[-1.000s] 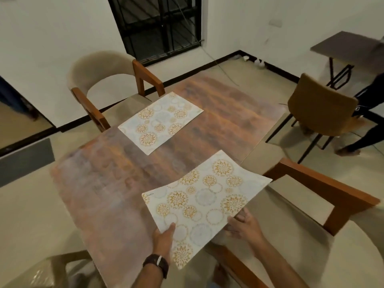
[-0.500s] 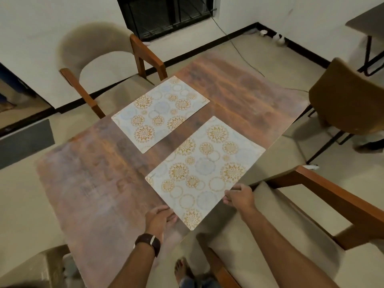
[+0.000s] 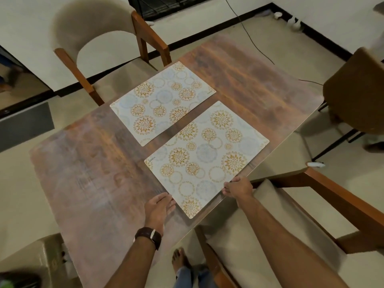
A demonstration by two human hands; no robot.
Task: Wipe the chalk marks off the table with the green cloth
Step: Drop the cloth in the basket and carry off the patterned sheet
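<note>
The wooden table [image 3: 87, 183] carries pale chalky smears over its left half. No green cloth is plainly visible. A near placemat [image 3: 205, 156] with gold and blue circles lies flat at the table's near right edge. My left hand [image 3: 159, 207] rests on the table with fairly straight fingers, its fingertips touching the mat's near left edge. My right hand [image 3: 236, 187] has curled fingers that pinch the mat's near right edge. A far placemat [image 3: 162, 102] of the same pattern lies beyond it.
A cushioned wooden chair [image 3: 291, 225] stands close on my right, another chair [image 3: 93, 38] at the table's far side, and a brown chair [image 3: 357, 88] at the right. A dark object with a bit of green [image 3: 12, 281] shows at the bottom left corner.
The near placemat was held up off the table a second ago; it now lies flat beside the far one. Both hands have stayed at its near edge.
</note>
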